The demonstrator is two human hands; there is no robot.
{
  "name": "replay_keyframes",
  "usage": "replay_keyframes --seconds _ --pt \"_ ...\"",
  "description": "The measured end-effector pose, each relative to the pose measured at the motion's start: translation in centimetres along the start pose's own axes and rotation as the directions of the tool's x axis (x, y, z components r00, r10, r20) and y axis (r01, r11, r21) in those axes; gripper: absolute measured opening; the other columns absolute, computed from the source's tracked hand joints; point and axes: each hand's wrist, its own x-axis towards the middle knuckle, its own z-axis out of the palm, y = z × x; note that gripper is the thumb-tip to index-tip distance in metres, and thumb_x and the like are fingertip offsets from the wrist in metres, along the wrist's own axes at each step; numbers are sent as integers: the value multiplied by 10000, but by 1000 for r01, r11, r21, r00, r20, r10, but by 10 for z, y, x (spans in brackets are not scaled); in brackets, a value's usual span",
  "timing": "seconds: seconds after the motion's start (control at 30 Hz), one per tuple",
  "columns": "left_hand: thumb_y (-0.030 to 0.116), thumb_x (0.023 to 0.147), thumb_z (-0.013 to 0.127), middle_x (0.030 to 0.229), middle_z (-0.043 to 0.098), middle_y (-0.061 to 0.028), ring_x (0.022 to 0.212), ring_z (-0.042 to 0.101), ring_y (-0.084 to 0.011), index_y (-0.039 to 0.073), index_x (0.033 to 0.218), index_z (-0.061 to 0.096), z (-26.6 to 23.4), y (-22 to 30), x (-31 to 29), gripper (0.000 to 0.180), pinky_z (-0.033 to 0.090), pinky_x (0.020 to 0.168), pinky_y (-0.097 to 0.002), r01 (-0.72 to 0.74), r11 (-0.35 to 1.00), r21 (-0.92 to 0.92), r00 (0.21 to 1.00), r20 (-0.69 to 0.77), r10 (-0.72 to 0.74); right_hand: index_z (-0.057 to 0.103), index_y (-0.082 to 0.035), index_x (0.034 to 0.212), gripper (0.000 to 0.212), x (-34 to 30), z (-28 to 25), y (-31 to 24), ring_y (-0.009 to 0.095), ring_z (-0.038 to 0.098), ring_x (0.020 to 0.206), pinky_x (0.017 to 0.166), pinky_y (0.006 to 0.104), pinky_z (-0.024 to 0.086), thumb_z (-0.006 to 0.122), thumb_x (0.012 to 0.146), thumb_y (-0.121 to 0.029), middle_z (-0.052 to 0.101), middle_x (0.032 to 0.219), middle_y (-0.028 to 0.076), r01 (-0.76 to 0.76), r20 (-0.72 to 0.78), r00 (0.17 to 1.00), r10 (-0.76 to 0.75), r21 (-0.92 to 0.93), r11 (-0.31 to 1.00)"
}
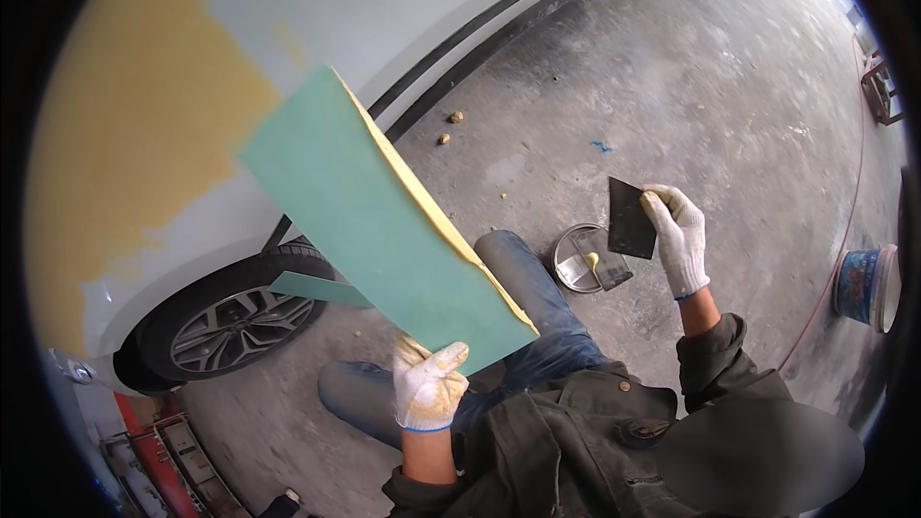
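Our gloved left hand [429,386], at six o'clock, has its fingers closed around the lower end of a long green board [384,225] edged with yellow filler, tilted up towards eleven o'clock. Our gloved right hand [678,237], at three o'clock, pinches a dark flat spreader blade [630,219] above a round metal tin [583,258] on the concrete floor [710,86]. We judge filler could slide off the tilted board, or harden on the blade, marring the white car panel [384,0].
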Motion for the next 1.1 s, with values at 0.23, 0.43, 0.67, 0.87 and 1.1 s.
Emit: replay_keyframes --seconds 0.23,0.43,0.67,0.87,1.1 --pt "-243 773 507 1028 625 -101 882 668 -180 47 1192 539 -6 -1 3 511 573 757 -248 -7 1000 -6 999 39 7 686 -8 1161 298 7 -45 98 104 653 836 731 241 528 664 954 -221 714 1013 51 -327 -46 942 334 108 939" --pt "-236 755 500 1083 636 -128 916 665 -204 6 1225 552 -16 -3 7 531 581 822 -315 -114 993 19 993 31 114 676 5 1123 272 -2 -39 122 99 632 764 670 265 537 715 911 -161 705 920 44 -314 -2 949 316 95 945" --pt "-219 757 516 1100 611 -129 931 652 -191 9 1256 522 -27 -7 9 549 572 853 -312 -96 990 101 992 -72 103 664 -19 1079 236 -26 -42 167 103 630 746 684 260 545 724 909 -171 693 904 30 -412 -32 903 428 219 885" --pt "-216 751 529 1060 600 -123 920 640 -183 -3 1220 518 -31 -7 12 515 572 829 -300 -55 991 119 997 -50 62 649 -21 1110 270 -12 -34 166 115 642 760 690 266 553 721 912 -190 683 929 36 -420 -70 883 464 327 847" --pt "-219 748 521 1069 598 -127 928 644 -198 6 1236 511 -25 -5 13 538 571 858 -323 -28 997 66 999 -44 31 706 -16 1012 244 52 9 150 105 619 785 709 276 501 755 868 -206 710 896 28 -246 365 870 332 -262 933"
